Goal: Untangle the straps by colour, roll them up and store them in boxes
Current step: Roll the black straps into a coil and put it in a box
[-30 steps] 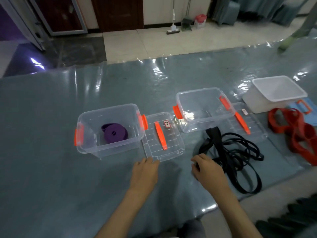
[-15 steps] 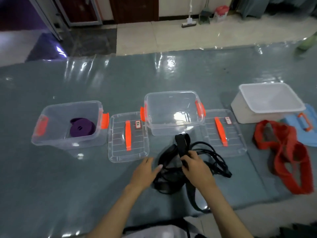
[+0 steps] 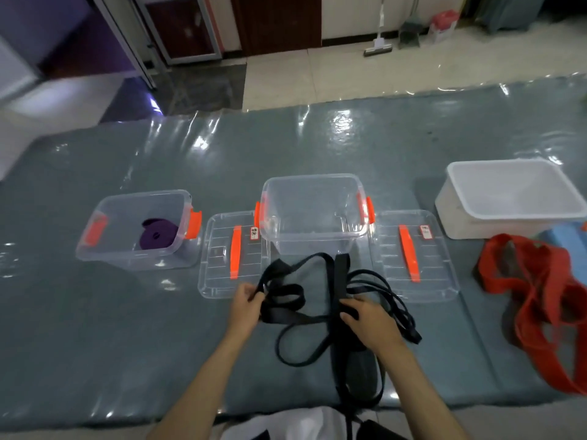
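Both hands, left hand [image 3: 244,304] and right hand [image 3: 370,319], are gripping black straps [image 3: 313,308] lying on the glossy grey-covered table [image 3: 95,328]. Pale floor tiles [image 3: 317,77] are showing beyond

Left hand [image 3: 244,301]: fingers curled, pinching a loop of the black strap [image 3: 317,315], forearm bare, reaching in from lower left.
Right hand [image 3: 368,319]: back up, fingers bent over the strap's wide band, forearm bare, reaching in from lower right.
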A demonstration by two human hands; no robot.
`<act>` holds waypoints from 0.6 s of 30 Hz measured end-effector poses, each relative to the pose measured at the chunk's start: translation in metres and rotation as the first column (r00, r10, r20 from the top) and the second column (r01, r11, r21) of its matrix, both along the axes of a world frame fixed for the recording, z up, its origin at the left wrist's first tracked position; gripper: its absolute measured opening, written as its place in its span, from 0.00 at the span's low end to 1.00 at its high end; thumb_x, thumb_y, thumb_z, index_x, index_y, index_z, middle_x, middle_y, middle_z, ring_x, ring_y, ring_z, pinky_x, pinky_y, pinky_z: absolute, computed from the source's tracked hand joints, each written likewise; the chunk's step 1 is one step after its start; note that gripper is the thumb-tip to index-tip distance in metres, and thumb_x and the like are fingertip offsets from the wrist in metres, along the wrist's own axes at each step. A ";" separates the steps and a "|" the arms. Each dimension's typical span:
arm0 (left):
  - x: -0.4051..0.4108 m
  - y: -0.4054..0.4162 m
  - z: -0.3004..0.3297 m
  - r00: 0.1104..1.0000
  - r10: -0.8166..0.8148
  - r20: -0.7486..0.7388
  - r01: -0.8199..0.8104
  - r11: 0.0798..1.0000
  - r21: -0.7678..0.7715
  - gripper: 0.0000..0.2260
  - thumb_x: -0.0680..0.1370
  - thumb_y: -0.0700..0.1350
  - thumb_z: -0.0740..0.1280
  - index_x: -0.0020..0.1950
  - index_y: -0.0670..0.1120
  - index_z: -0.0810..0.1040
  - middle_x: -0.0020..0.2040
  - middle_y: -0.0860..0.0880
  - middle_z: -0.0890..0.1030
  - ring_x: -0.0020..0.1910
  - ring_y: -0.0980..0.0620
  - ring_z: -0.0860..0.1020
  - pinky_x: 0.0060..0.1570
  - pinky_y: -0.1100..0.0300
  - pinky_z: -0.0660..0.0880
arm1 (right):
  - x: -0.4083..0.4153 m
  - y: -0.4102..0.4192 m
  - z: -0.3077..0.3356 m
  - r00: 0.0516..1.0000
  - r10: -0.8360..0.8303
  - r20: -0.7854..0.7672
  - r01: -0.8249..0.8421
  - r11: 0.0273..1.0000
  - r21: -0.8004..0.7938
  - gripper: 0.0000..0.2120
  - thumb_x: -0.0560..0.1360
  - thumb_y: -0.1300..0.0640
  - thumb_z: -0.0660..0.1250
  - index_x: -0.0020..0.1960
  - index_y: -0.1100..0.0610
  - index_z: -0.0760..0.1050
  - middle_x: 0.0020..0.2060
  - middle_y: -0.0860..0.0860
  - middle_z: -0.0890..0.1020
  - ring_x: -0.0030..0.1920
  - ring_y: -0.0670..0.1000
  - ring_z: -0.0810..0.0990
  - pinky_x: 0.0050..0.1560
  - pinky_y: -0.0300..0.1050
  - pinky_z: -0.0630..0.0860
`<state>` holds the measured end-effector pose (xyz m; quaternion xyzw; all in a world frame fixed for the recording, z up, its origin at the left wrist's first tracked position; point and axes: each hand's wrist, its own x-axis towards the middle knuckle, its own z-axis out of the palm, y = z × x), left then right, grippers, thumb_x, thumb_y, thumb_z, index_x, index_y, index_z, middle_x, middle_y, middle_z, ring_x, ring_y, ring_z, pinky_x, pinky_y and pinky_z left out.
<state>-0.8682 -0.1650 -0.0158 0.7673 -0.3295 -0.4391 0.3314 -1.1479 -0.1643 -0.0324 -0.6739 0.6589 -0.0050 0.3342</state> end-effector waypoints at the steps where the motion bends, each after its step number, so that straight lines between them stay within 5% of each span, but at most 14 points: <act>1: 0.002 -0.001 0.009 0.999 0.044 -0.030 -0.046 0.998 -0.047 0.08 0.82 0.30 0.64 0.50 0.42 0.73 0.48 0.44 0.80 0.46 0.45 0.78 0.45 0.53 0.73 | 0.001 -0.003 0.000 1.000 0.013 -0.006 -0.013 1.000 0.004 0.22 0.84 0.44 0.66 0.77 0.44 0.74 0.77 0.49 0.73 0.74 0.53 0.74 0.71 0.49 0.74; 4: 0.006 -0.001 0.035 0.991 0.123 -0.056 -0.131 0.977 -0.170 0.09 0.81 0.29 0.66 0.52 0.43 0.75 0.48 0.45 0.83 0.44 0.50 0.80 0.45 0.54 0.77 | 0.002 -0.013 0.002 0.999 0.051 -0.013 -0.050 0.999 0.020 0.20 0.84 0.45 0.66 0.76 0.43 0.75 0.72 0.52 0.76 0.71 0.54 0.77 0.69 0.48 0.75; 8: 0.001 0.000 0.068 0.983 0.159 -0.094 -0.182 0.923 -0.340 0.10 0.80 0.27 0.66 0.56 0.39 0.75 0.52 0.43 0.83 0.49 0.45 0.82 0.51 0.49 0.79 | 0.005 -0.026 0.014 0.999 0.046 0.003 -0.045 0.997 -0.056 0.14 0.83 0.49 0.68 0.68 0.46 0.82 0.63 0.50 0.84 0.64 0.53 0.82 0.64 0.49 0.78; 12: -0.005 -0.002 0.094 0.979 0.143 -0.143 -0.194 0.867 -0.459 0.09 0.80 0.28 0.68 0.58 0.37 0.76 0.56 0.39 0.85 0.55 0.44 0.84 0.57 0.49 0.80 | 0.016 -0.041 0.047 0.967 -0.050 0.248 0.090 0.984 -0.155 0.10 0.83 0.54 0.70 0.62 0.51 0.85 0.54 0.48 0.88 0.56 0.50 0.86 0.59 0.49 0.81; 15: -0.014 -0.002 0.103 0.991 0.079 -0.109 -0.127 0.819 -0.560 0.13 0.80 0.29 0.70 0.53 0.47 0.79 0.51 0.52 0.87 0.53 0.54 0.85 0.54 0.61 0.80 | 0.034 -0.050 0.088 0.798 -0.067 0.599 0.198 0.968 -0.155 0.11 0.84 0.53 0.70 0.65 0.50 0.83 0.55 0.45 0.87 0.58 0.46 0.85 0.62 0.44 0.80; 18: -0.031 -0.001 0.106 0.996 -0.057 -0.063 0.004 0.778 -0.629 0.22 0.79 0.29 0.72 0.51 0.58 0.82 0.51 0.57 0.86 0.53 0.57 0.84 0.55 0.66 0.78 | 0.060 -0.053 0.133 0.556 -0.113 0.824 0.180 0.983 0.013 0.24 0.82 0.42 0.67 0.76 0.45 0.74 0.64 0.44 0.85 0.65 0.41 0.82 0.67 0.42 0.78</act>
